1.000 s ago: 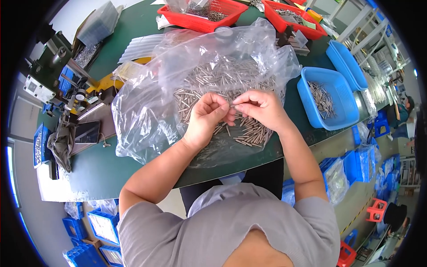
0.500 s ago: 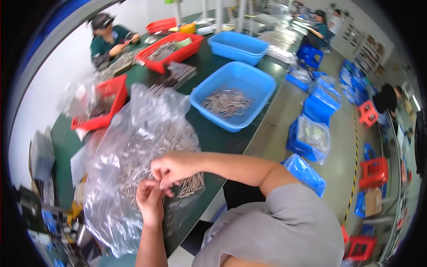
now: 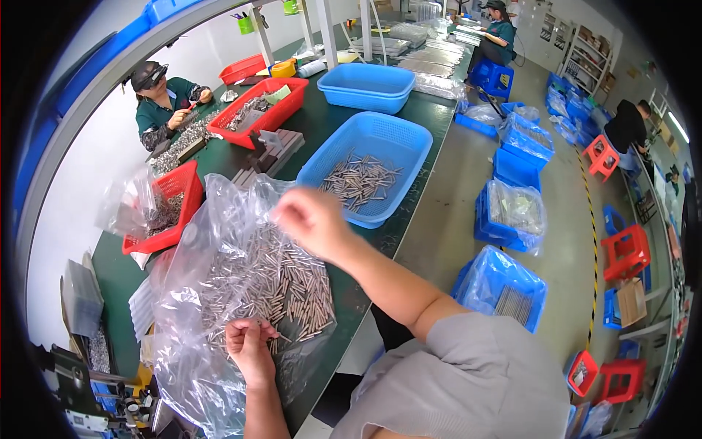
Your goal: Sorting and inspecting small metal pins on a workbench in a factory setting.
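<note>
A heap of small metal pins lies on a large clear plastic bag spread over the green table. Low over the heap's near side, my left hand has its fingers closed, with the end of one thin metal pin poking out from the fingertips. My right hand is raised between the heap and a blue basket, close to the basket's near rim. Motion smears its fingers, so whether they hold anything is unclear. More pins lie loose in the basket.
Stacked blue trays stand behind the basket. Red baskets of metal parts sit at the left and back, beside a metal block fixture. Across the table a co-worker handles parts. Blue crates line the floor at right.
My right hand has parted from my left and moved up and away toward the blue basket. My left hand stays over the heap, slightly lower. The view has shifted a little.
</note>
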{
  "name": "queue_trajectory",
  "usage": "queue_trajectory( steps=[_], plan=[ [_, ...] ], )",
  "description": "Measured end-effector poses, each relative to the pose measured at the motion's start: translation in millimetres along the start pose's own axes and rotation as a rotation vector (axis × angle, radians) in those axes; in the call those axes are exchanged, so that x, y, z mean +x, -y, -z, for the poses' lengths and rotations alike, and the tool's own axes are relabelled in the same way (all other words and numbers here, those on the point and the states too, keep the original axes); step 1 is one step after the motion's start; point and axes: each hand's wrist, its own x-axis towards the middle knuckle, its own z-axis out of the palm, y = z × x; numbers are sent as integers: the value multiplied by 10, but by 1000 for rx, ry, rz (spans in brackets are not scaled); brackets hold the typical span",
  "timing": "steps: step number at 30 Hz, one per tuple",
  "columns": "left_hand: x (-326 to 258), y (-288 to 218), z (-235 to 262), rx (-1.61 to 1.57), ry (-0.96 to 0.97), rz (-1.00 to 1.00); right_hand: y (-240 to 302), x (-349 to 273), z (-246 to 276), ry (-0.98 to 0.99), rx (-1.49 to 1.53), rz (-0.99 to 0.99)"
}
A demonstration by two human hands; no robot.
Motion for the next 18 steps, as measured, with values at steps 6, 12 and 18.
queue_trajectory(
  steps=[6, 12, 18],
  plan=[
    [-23, 13, -5, 27, -37, -22, -184, 236, 306, -342, -682, 103],
    [-15, 18, 7, 120, -149, -206, 297, -270, -356, 1131, -214, 178],
    [-3, 22, 6, 176, -249, -264, 232, -834, -805, 971, -252, 542]
  ],
)
